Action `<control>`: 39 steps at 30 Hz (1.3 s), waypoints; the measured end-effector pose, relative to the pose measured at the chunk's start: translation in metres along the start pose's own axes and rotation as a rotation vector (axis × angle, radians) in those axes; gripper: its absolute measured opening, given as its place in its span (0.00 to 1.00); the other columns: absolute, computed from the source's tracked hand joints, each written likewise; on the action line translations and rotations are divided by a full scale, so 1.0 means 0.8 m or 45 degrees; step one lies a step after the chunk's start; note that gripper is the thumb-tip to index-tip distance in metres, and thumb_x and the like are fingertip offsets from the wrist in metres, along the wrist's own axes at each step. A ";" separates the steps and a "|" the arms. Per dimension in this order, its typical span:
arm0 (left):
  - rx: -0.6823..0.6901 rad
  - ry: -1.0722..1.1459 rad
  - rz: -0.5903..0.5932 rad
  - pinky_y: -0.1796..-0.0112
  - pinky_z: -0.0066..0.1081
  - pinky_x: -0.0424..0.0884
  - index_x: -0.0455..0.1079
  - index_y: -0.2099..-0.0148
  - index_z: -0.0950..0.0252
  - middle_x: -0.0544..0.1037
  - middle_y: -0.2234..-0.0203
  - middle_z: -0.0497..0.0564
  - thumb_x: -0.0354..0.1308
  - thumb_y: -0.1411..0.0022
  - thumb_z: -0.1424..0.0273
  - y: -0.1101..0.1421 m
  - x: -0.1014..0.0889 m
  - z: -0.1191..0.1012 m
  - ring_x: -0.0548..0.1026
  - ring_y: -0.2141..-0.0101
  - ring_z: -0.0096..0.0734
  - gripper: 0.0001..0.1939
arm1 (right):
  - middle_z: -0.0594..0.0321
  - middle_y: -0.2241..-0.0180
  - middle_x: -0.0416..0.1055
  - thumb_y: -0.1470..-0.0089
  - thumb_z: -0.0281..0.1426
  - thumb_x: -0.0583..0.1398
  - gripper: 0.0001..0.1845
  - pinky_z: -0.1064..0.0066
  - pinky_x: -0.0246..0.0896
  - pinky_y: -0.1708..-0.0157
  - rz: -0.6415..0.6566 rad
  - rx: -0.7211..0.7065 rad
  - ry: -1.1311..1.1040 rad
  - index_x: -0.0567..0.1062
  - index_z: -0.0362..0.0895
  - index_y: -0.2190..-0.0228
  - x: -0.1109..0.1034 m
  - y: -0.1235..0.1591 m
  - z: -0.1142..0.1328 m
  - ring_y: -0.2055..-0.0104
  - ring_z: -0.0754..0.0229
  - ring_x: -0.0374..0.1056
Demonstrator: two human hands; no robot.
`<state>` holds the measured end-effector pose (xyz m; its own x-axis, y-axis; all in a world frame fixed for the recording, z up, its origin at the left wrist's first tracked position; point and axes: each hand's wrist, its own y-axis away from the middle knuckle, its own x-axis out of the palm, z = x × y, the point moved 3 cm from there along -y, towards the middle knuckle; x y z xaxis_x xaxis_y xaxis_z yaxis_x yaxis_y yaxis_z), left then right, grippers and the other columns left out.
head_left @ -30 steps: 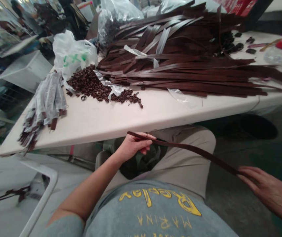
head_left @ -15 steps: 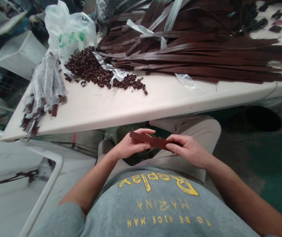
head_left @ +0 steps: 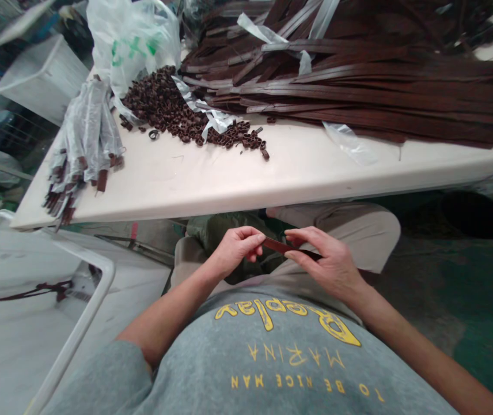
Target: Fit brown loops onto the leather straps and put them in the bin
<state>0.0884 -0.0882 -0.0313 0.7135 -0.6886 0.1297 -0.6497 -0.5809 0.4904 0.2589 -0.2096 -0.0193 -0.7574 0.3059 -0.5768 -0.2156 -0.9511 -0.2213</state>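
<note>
A narrow brown leather strap [head_left: 276,245] is stretched between my hands, low over my lap and in front of the table edge. My left hand [head_left: 238,249] pinches its left end between thumb and fingers. My right hand [head_left: 326,256] has the strap between thumb and fingers, and the strap's far part passes under that palm, out of sight. On the table lies a big pile of similar brown straps [head_left: 359,92], with small brown loops [head_left: 164,109] heaped to its left.
Plastic-wrapped bundles of brown pieces [head_left: 86,138] lie at the left end of the white table [head_left: 212,181]. Behind them are a white plastic bag [head_left: 134,46] and a white bin [head_left: 41,78]. A white-rimmed tub [head_left: 74,340] stands at my left, and a dark round container [head_left: 473,214] below right.
My left hand has closed from a looser hold into a pinch at the strap's end. The strap has turned more edge-on. The whole view has shifted slightly.
</note>
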 end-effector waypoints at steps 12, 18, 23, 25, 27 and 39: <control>-0.071 0.293 -0.098 0.81 0.22 0.53 0.70 0.70 0.69 0.72 0.82 0.46 0.67 0.48 0.56 -0.009 0.023 0.034 0.61 0.85 0.17 0.20 | 0.64 0.68 0.77 0.39 0.35 0.62 0.06 0.72 0.72 0.67 -0.232 -0.067 -0.043 0.78 0.48 0.61 0.039 0.010 -0.015 0.66 0.60 0.75; -0.091 0.323 -0.091 0.82 0.22 0.50 0.69 0.72 0.69 0.70 0.83 0.46 0.67 0.49 0.56 -0.011 0.026 0.037 0.60 0.86 0.16 0.20 | 0.63 0.71 0.77 0.38 0.32 0.60 0.07 0.73 0.72 0.68 -0.333 -0.287 0.139 0.79 0.46 0.61 0.043 0.007 -0.016 0.70 0.61 0.76; -0.112 0.228 -0.028 0.80 0.22 0.57 0.71 0.69 0.69 0.73 0.81 0.47 0.67 0.49 0.54 -0.012 0.020 0.034 0.63 0.85 0.18 0.21 | 0.63 0.72 0.77 0.38 0.31 0.59 0.08 0.73 0.72 0.69 -0.282 -0.327 0.132 0.79 0.47 0.63 0.040 0.004 -0.017 0.70 0.61 0.76; -0.008 0.009 -0.024 0.76 0.25 0.65 0.74 0.61 0.67 0.77 0.75 0.50 0.67 0.48 0.55 -0.011 0.014 0.025 0.69 0.81 0.23 0.21 | 0.63 0.72 0.78 0.38 0.32 0.59 0.08 0.73 0.73 0.69 -0.237 -0.294 0.107 0.79 0.47 0.64 0.036 0.003 -0.017 0.70 0.60 0.77; 0.210 -0.379 -0.010 0.68 0.30 0.71 0.76 0.54 0.63 0.81 0.68 0.52 0.67 0.45 0.57 -0.010 0.008 0.011 0.75 0.73 0.30 0.20 | 0.63 0.72 0.78 0.38 0.32 0.59 0.07 0.73 0.73 0.69 -0.214 -0.284 0.096 0.79 0.48 0.64 0.032 0.002 -0.016 0.69 0.59 0.77; 0.797 -1.769 0.328 0.71 0.29 0.68 0.78 0.60 0.64 0.79 0.74 0.55 0.55 0.32 0.63 -0.026 0.021 -0.008 0.76 0.72 0.35 0.13 | 0.65 0.76 0.75 0.37 0.33 0.57 0.10 0.74 0.70 0.74 -0.216 -0.315 0.078 0.77 0.48 0.68 0.024 -0.005 -0.017 0.73 0.61 0.75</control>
<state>0.1157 -0.0850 -0.0342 0.0019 -0.4370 -0.8995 -0.9682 -0.2258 0.1077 0.2535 -0.1992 -0.0406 -0.6833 0.4687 -0.5599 -0.1735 -0.8491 -0.4990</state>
